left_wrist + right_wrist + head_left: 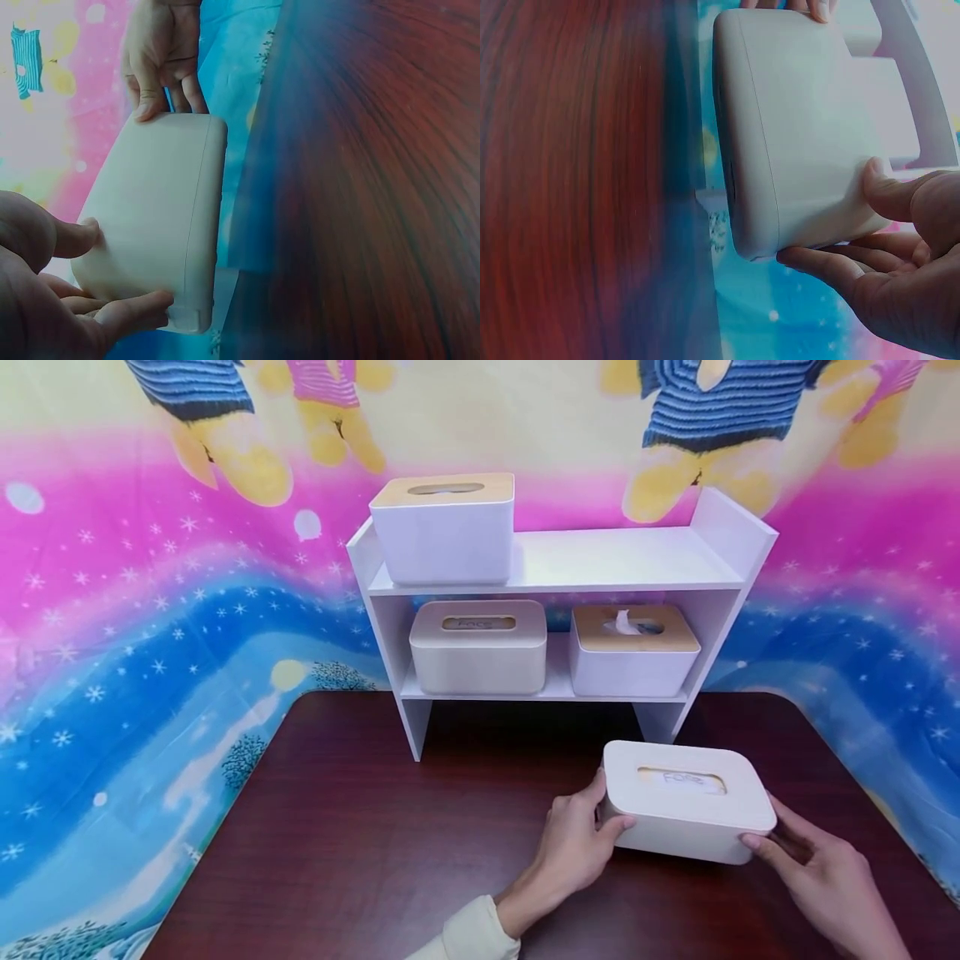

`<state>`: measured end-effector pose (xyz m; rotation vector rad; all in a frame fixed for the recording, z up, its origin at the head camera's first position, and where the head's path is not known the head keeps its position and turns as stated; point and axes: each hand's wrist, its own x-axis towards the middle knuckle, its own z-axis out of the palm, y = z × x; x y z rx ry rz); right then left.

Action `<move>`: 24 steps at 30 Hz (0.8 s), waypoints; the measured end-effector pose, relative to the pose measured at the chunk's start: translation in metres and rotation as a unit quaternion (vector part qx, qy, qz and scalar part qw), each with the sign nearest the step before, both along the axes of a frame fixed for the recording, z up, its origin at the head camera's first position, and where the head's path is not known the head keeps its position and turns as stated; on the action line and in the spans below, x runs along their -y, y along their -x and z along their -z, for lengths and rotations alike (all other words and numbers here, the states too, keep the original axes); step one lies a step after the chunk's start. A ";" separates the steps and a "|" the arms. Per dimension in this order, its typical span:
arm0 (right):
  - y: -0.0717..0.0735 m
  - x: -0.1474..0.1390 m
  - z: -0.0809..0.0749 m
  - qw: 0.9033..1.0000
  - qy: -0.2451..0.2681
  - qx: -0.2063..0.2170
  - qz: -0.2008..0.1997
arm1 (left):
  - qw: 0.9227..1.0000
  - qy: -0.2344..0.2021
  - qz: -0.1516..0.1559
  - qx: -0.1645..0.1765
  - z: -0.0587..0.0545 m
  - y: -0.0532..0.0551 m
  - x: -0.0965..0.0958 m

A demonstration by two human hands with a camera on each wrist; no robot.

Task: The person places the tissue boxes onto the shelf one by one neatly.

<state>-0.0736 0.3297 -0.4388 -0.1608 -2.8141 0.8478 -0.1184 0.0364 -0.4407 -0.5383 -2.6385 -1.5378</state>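
Note:
A cream tissue box [690, 808] is held level by both hands over the right part of the table, its oval slot facing up with a printed pack showing inside. My left hand [573, 843] grips its left end, thumb on the front side and fingers on the end. At the opposite end, my right hand [825, 868] holds it with the thumb on the front corner and the fingers behind. Both wrist views show the smooth side of the box [150, 195], with thumbs pressed on it and a thin lid seam along it.
A white two-tier shelf [622, 560] stands behind on the dark wooden table [337, 843]. On its top tier sits a white tissue box with a wooden lid [446, 539]. Below are another cream tissue box [480, 668] and a smaller wooden-lidded one [633, 672] with tissue poking out.

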 end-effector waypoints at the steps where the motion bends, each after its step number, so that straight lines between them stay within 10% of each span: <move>1: 0.000 0.003 -0.001 1.000 0.003 -0.007 -0.008 | 1.000 -0.003 -0.001 0.001 0.000 0.000 0.004; 24: 0.018 0.079 -0.013 0.992 0.022 -0.099 -0.080 | 0.996 -0.051 -0.065 -0.033 -0.008 -0.003 0.080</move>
